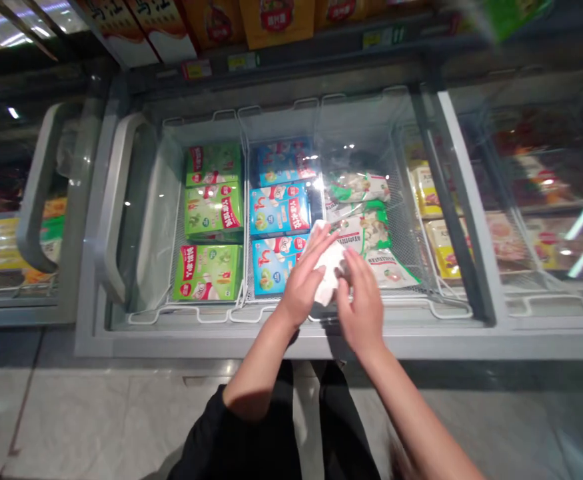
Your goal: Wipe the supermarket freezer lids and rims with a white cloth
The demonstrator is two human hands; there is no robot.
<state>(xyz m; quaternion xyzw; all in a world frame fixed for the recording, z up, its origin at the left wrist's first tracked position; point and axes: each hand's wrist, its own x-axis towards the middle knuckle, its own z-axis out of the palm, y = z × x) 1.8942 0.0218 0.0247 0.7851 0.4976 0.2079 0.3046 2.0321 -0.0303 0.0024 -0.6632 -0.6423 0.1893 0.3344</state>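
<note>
White packet partly behind left hand

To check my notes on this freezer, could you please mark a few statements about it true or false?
The left hand and right hand hold a white packet over the freezer. True.
The green boxes lie right of the blue boxes. False: they lie left of them.
Green-and-white bags lie right of the blue boxes. True.
The left hand rests on a green box. False: it is on the white packet.
</note>
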